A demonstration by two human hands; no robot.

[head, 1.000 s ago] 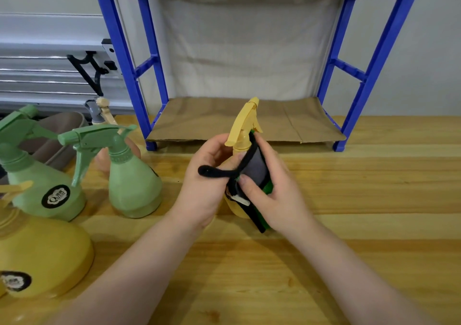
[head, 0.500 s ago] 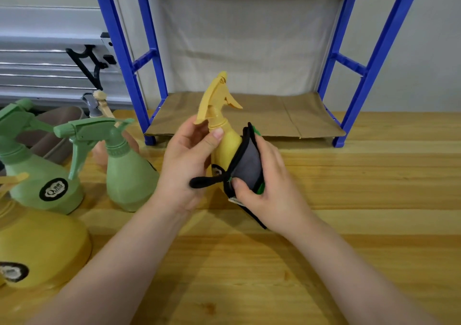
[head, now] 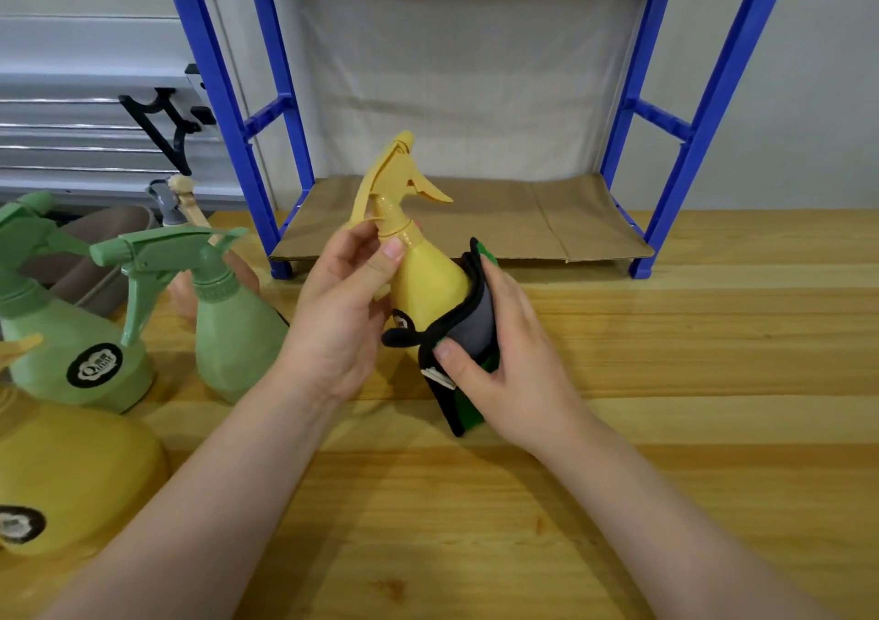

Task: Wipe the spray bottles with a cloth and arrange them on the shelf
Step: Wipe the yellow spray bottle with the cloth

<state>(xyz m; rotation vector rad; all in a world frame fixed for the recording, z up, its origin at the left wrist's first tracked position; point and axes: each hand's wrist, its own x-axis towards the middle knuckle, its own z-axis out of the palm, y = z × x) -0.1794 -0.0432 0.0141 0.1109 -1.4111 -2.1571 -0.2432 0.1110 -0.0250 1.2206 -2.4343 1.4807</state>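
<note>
Bottle count: five plastic trigger spray bottles show in all, two yellow, two green, and one pinkish one mostly hidden.
Held bottle: the small yellow plastic spray bottle (head: pixel 423 272) is held above the middle of the wooden bench (head: pixel 666 358), tilted with its trigger head toward the far left, in front of the shelf.
Left hand: the left hand (head: pixel 342 315) grips the held bottle at its neck, thumb across the collar and fingers curled behind the trigger.
Right hand: the right hand (head: pixel 504 358) presses the grey and green cloth with black edging (head: pixel 468 334) against the right side of the bottle's body, thumb pinching the cloth's lower edge.
Hands together: both close around the one bottle, left on its neck, right on its flank.
Green bottles: two, the pale green spray bottle with a black round label (head: pixel 71 334) near the bench's left edge and the plain pale green spray bottle (head: pixel 223 324) just left of the left hand.
Other yellow: the large yellow bottle lying at the near left corner (head: pixel 71 476).
Pinkish bottle: the pinkish bottle behind the green ones (head: pixel 190 286), only partly seen.
Shelf: one blue metal shelf rack (head: pixel 689 110) at the bench's far edge, its lowest level lined with brown paper (head: pixel 523 220).
</note>
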